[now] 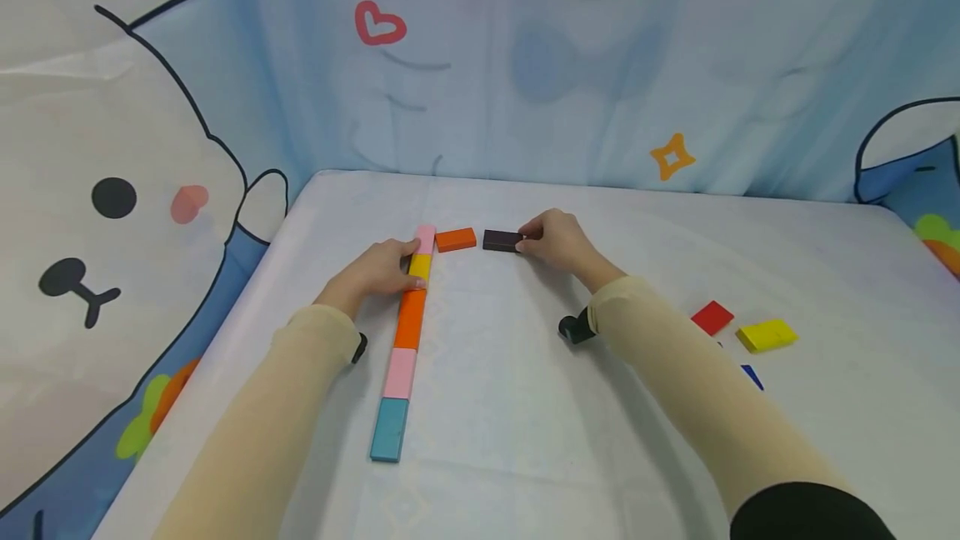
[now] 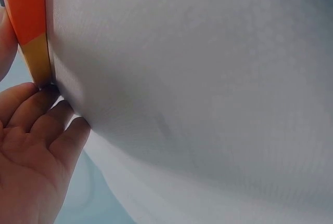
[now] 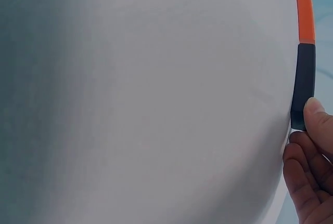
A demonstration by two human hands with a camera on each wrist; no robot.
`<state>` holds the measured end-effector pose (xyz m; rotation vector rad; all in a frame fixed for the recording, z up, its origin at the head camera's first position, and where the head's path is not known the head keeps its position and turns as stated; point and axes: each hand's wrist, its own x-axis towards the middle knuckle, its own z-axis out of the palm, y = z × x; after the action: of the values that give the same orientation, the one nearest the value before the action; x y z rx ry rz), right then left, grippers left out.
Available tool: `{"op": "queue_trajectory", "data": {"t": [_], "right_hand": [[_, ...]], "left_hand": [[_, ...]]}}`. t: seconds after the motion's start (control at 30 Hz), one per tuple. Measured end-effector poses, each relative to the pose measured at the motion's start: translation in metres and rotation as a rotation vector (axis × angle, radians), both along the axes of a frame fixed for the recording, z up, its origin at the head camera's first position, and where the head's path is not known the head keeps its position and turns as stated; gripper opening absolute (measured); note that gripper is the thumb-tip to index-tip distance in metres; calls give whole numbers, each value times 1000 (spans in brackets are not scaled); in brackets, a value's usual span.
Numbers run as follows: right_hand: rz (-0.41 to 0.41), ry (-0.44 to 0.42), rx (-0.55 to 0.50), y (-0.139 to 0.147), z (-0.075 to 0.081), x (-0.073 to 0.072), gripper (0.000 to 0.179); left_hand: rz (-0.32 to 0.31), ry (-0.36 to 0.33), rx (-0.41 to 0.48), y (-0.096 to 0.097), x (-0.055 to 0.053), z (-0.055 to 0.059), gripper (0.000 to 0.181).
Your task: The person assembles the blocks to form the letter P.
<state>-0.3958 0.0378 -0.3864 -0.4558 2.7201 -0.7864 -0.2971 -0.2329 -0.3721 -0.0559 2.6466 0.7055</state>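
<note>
A row of flat blocks runs up the table in the head view: a teal block (image 1: 389,430), a pink block (image 1: 400,373), an orange block (image 1: 410,319), a yellow block (image 1: 420,266) and another pink block (image 1: 426,239). My left hand (image 1: 377,267) pinches the row around the yellow block, thumb across its near end, fingertips by its far end. From the row's top, a second orange block (image 1: 456,240) extends right. Beyond a small gap lies a black block (image 1: 502,241), its right end pinched between thumb and fingers of my right hand (image 1: 557,241).
On the right of the white table (image 1: 525,407) lie a red block (image 1: 712,317) and a yellow block (image 1: 767,336). Blue pieces (image 1: 752,376) show partly behind the right sleeve. A printed curtain (image 1: 487,90) hangs along the table's back edge.
</note>
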Motion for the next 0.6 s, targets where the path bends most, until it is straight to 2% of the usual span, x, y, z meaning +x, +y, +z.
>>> {"op": "queue_trajectory", "data": {"t": [0.6], "right_hand": [[0, 28, 11, -10, -1, 1, 39]], "left_hand": [[-3, 10, -8, 1, 1, 1, 77]]}}
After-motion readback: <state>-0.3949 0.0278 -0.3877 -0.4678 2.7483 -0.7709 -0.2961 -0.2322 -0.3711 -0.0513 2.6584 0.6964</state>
